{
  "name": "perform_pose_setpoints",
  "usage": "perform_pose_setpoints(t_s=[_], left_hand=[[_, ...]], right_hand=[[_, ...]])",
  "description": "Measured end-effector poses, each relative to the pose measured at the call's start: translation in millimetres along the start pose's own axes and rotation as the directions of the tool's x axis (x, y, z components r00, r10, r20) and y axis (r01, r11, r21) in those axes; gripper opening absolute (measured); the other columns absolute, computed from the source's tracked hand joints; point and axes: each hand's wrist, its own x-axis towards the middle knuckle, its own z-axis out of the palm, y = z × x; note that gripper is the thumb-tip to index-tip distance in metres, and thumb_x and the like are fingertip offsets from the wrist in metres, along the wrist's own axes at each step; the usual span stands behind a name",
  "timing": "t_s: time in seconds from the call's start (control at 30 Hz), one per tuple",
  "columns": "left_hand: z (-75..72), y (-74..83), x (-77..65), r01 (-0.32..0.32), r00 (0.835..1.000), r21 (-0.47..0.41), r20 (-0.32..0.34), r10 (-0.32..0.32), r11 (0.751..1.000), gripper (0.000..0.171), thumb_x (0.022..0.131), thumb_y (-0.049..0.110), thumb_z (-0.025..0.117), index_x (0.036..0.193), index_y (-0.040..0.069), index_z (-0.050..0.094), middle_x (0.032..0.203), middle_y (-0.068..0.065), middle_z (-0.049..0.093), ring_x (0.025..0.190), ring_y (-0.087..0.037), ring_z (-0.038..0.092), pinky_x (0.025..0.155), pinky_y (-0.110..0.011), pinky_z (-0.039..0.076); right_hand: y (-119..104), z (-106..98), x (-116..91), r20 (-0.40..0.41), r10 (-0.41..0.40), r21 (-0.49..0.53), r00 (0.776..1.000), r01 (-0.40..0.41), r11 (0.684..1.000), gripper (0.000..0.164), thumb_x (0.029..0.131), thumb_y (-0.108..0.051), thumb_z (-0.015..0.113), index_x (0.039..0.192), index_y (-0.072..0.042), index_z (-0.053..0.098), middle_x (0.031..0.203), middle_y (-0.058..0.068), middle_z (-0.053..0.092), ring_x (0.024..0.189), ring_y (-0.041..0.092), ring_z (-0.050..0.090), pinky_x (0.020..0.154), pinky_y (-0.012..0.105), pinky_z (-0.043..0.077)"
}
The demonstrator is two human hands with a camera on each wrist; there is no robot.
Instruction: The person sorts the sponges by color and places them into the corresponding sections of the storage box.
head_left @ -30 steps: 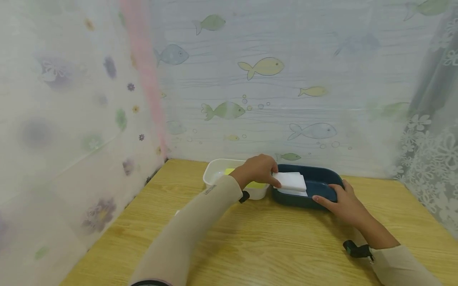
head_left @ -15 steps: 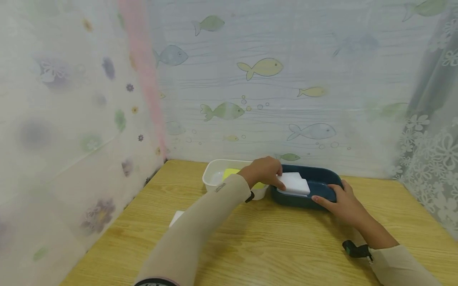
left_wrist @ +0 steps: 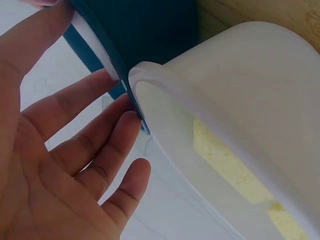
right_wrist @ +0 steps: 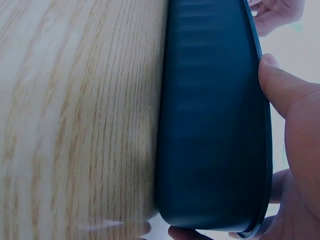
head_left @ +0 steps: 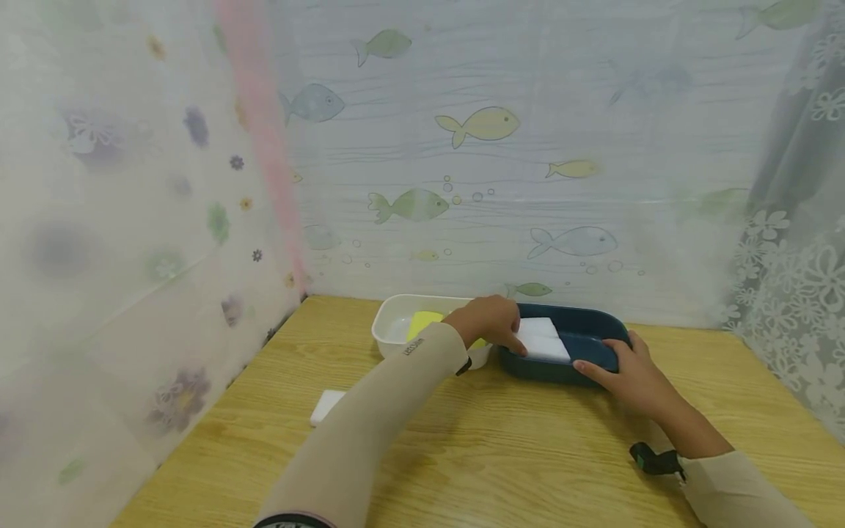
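Note:
A dark blue bin (head_left: 551,372) stands on the wooden table, with two white sponges lying flat in its left half. My left hand (head_left: 488,323) reaches into that end and pinches the nearer white sponge (head_left: 546,349) between thumb and fingers. Just behind lies the other white sponge (head_left: 540,325). In the left wrist view, the remaining fingers are loosely spread beside the bin's rim. My right hand (head_left: 635,378) grips the bin's right end, thumb on the near rim and fingers around the far side. In the right wrist view, the bin's outer wall (right_wrist: 210,125) hides the contents.
A white bin (head_left: 385,343) adjoins the blue one on the left and contains yellow sponges (head_left: 422,321), partly behind my left wrist. Another white sponge (head_left: 326,405) lies on the table beside my left forearm. A fish-printed curtain (head_left: 409,249) hangs behind the table.
The nearer white sponge has shifted right and been lowered flat in front of the other one. My left hand moved slightly right with it. The right hand keeps its grip on the blue bin.

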Motion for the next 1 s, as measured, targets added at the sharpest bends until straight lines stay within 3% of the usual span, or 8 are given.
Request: perform_pose_setpoints(t_s=[0.47, 0.67, 0.87, 1.0], left_hand=[[3.1, -0.4, 2.5, 0.019, 1.000, 0.064, 0.015, -0.020, 0.998, 0.039, 0.083, 0.064, 0.079, 0.084, 0.025, 0.073, 0.085, 0.012, 0.064, 0.084, -0.012, 0.057, 0.080, -0.033, 0.047], [5.4, -2.9, 3.0, 0.010, 1.000, 0.058, 0.013, -0.011, 0.998, 0.045, 0.084, 0.066, 0.077, 0.076, 0.022, 0.070, 0.077, 0.008, 0.056, 0.077, -0.011, 0.051, 0.072, -0.031, 0.042], [7.5, -3.2, 3.0, 0.027, 1.000, 0.045, 0.012, -0.027, 0.999, 0.044, 0.084, 0.067, 0.076, 0.084, 0.023, 0.072, 0.084, 0.009, 0.063, 0.081, -0.012, 0.055, 0.068, -0.029, 0.045], [6.8, -4.2, 0.5, 0.026, 1.000, 0.028, 0.012, -0.026, 0.999, 0.048, 0.084, 0.067, 0.075, 0.100, 0.022, 0.078, 0.097, 0.010, 0.069, 0.091, -0.012, 0.059, 0.079, -0.030, 0.052]], right_hand=[[-1.1, 1.1, 0.1, -0.007, 0.006, -0.013, 1.000, -0.007, 1.000, 0.107, 0.095, -0.071, 0.058, 0.155, 0.013, 0.029, 0.160, 0.047, -0.007, 0.139, 0.073, 0.019, 0.102, 0.082, 0.031], [-1.8, 0.5, 0.0, -0.006, 0.002, -0.009, 1.000, -0.002, 1.000, 0.106, 0.095, -0.071, 0.058, 0.155, 0.013, 0.029, 0.160, 0.047, -0.007, 0.138, 0.072, 0.020, 0.102, 0.082, 0.032], [-1.8, 0.5, -0.4, -0.007, -0.009, -0.001, 1.000, 0.009, 1.000, 0.105, 0.096, -0.069, 0.058, 0.154, 0.014, 0.030, 0.160, 0.047, -0.008, 0.138, 0.073, 0.020, 0.102, 0.082, 0.032], [-1.2, 0.8, -0.4, -0.010, -0.010, -0.003, 1.000, 0.010, 1.000, 0.105, 0.096, -0.069, 0.059, 0.154, 0.014, 0.030, 0.160, 0.047, -0.008, 0.138, 0.073, 0.019, 0.102, 0.082, 0.032]])
